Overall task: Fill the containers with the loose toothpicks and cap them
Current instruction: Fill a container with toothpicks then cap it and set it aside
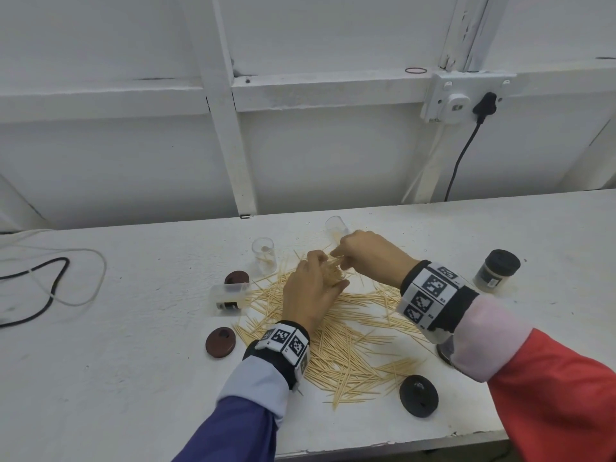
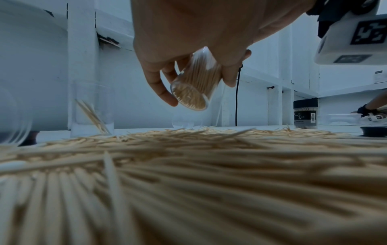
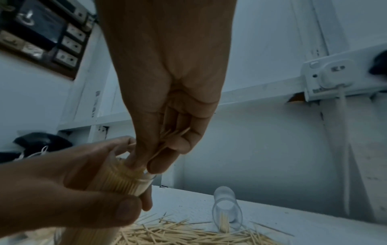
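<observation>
My left hand [image 1: 325,266] grips a clear container [image 2: 195,82] packed with toothpicks, tilted above the pile. My right hand [image 1: 338,253] pinches a small bunch of toothpicks [image 3: 173,134] with its fingertips at the container's mouth [image 3: 134,175]. Loose toothpicks [image 1: 350,328] lie spread over the white table [image 1: 133,345] beneath both hands. A clear container [image 1: 264,255] stands upright at the left with a few picks in it. Another clear one [image 1: 336,226] lies behind my right hand. A third [image 1: 230,295] lies on its side at the pile's left.
Two brown caps [image 1: 236,278] [image 1: 220,341] sit left of the pile and a black cap [image 1: 418,396] lies near the front edge. A full capped container [image 1: 496,270] stands at the right. Cables [image 1: 50,281] trail at far left. The wall is close behind.
</observation>
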